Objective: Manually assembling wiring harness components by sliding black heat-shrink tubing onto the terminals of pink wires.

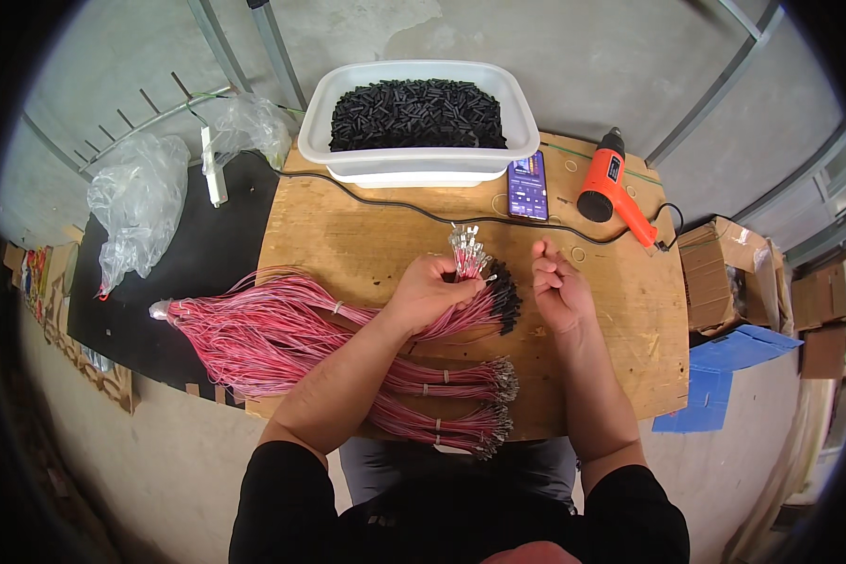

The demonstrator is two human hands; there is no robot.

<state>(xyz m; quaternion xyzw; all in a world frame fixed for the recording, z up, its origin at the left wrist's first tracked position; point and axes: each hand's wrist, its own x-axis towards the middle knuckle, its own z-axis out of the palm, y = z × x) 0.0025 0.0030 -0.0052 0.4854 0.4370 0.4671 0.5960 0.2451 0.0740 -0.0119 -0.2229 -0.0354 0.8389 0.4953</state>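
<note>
My left hand (430, 289) is closed around a bundle of thin red and white wires, with their bare metal terminals (467, 249) fanning upward above the fingers. Just right of it, black sleeved wire ends (506, 299) lie on the wood. My right hand (562, 289) is raised to the right of the bundle, apart from it, fingers curled together; whatever they may hold is too small to make out. The long red and white wires (244, 334) spread leftward to a wrapped end. Two more tied bundles (446, 376) with metal terminals lie nearer to me.
At the back of the wooden table (620, 376) stands a white tub (423, 166) of short black tubes. Beside it are a phone (527, 188) and an orange heat gun (611, 183), whose black cord (367, 200) crosses the table. Clear plastic bags (141, 202) hang at left.
</note>
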